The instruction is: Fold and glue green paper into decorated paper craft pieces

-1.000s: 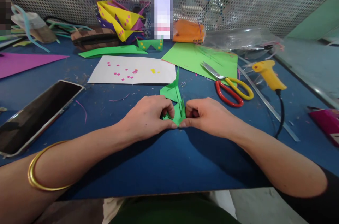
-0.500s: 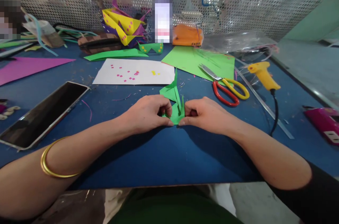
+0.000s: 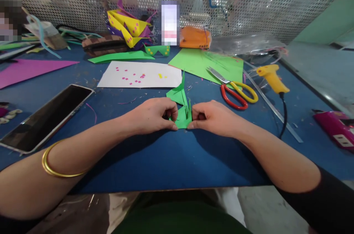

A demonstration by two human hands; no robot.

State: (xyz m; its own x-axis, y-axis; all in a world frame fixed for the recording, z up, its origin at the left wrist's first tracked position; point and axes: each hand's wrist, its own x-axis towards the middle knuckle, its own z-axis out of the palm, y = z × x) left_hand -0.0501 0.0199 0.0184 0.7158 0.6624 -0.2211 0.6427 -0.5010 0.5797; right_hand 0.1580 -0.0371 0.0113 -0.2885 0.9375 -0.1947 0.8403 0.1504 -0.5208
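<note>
The left hand [image 3: 155,116] and the right hand [image 3: 214,117] are pinching the small folded green paper piece [image 3: 181,110] between them on the blue worktop [image 3: 171,160], its long axis pointing away from the person.

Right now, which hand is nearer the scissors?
Right. The right hand pinches the green folded paper just left of the scissors; the left hand is farther, beyond the paper.

No readable text, brand, number or sign is showing anywhere. The bottle [image 3: 169,23] at the back of the table is standing blurred out, and the white sheet [image 3: 140,74] is carrying only small pink and yellow paper bits, no writing.
</note>
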